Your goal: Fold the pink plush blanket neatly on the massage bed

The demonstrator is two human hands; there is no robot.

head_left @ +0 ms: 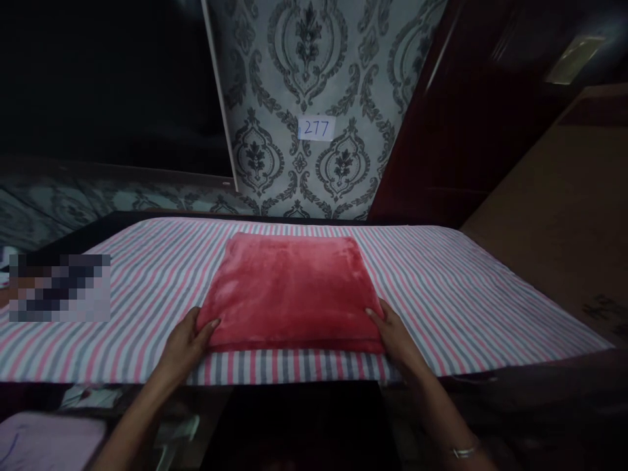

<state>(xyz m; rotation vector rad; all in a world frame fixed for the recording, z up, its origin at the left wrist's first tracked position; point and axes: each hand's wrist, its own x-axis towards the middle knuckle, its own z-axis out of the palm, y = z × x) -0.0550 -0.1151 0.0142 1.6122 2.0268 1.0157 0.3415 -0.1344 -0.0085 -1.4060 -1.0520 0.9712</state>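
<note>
A red plush blanket [294,288], folded into a flat rectangle, lies on a striped cloth [432,281] in pink, grey and white. My left hand [182,340] grips its near left edge, thumb on top and the other fingers at the side, partly hidden by the fabric. On the opposite side, my right hand [396,335] holds the near right edge in the same way. Along the blanket's front, a folded layer shows as a darker line. A bracelet [464,451] is on my right wrist.
The striped cloth covers a table against a patterned wall [307,78], where a paper marked 277 [316,128] hangs. A dark screen [108,85] is at upper left. A cardboard box [564,196] stands at right. A pinkish seat-like surface [52,438] shows at lower left.
</note>
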